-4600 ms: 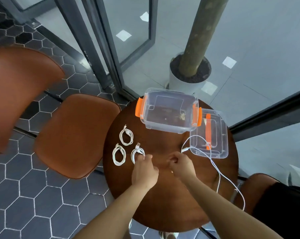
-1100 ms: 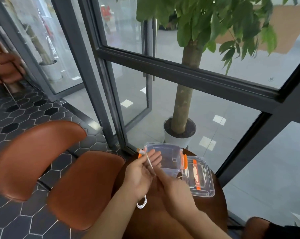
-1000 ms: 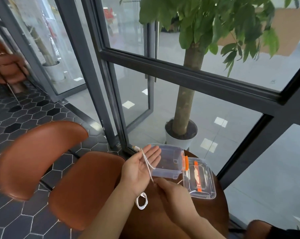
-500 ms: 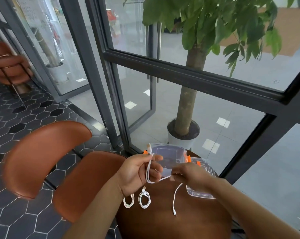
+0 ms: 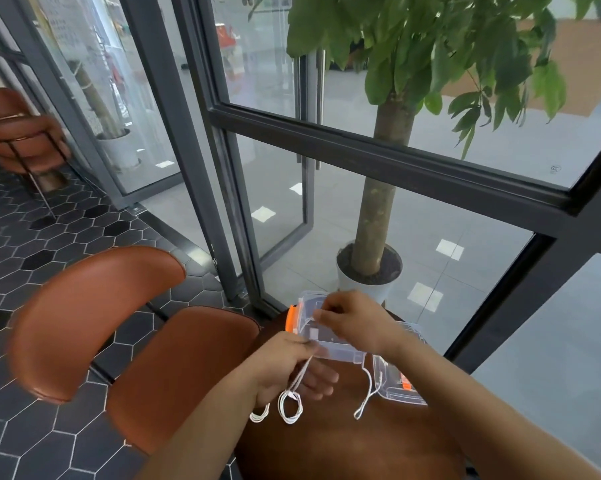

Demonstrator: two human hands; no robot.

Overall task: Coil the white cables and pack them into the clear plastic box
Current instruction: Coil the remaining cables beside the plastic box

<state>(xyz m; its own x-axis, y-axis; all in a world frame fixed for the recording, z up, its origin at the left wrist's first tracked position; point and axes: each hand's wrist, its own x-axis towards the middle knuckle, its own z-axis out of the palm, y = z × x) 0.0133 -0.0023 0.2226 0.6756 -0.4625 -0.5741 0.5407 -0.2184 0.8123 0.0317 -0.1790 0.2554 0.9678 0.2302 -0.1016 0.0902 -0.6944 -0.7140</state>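
Since half a second ago my right hand (image 5: 354,323) has swung up and away from me. It was level with the left one and now sits over the clear plastic box (image 5: 337,349) at the far edge of the desk (image 5: 344,452). My left hand (image 5: 292,368) has dropped lower and nearer to me, toward the desk's left edge.

The left grip is closed: its fingers curl round the strands of the white cable (image 5: 301,374), which trail down out of the fist. The right hand's fingers are bunched, and through the blur I read them as pinching the same cable further along.

Between the two grips the cable runs near-to-far, tilted slightly right, with the left hand at the near end. The loose tail (image 5: 367,393) drops from under my right wrist to the right of the left hand, so the right hand is nearer to it. I can't tell whether its tip touches the desk.

I judge this to be mid-wrap. The next turn depends on bringing the right hand back along that line and round the left fist, feeding the tail in.

A coiled cable (image 5: 292,395) lies just beside my left wrist near the left edge, with a second coil (image 5: 259,417) half hidden by the forearm. The lid (image 5: 401,393) lies off beside the box toward the right edge, and I see no cable in the box yet.
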